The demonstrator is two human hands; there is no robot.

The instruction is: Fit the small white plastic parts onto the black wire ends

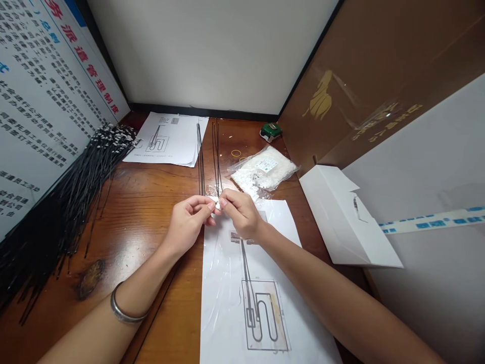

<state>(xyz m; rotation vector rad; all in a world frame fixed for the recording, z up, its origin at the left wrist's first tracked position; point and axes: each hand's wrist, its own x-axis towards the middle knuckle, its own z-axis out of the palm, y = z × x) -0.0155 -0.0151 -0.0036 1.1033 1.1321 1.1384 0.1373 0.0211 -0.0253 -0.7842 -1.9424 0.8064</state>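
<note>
My left hand (188, 218) and my right hand (239, 212) meet over the wooden table (147, 202), fingertips pinched together on a small white connector (216, 203) at the near ends of thin black wires (217, 156). A second pair of black wires (200, 156) lies beside them, both pairs running away toward the wall. Under my right wrist lies a plastic-covered drawing sheet (250, 288) showing a looped wire outline. A silver bangle sits on my left wrist.
A large heap of black wires with white ends (71, 202) fills the left side. Another drawing sheet (168, 137) lies at the back. A clear bag of small white parts (263, 171), a rubber band (236, 152), a green object (270, 131) and a white paper bag (346, 217) are to the right.
</note>
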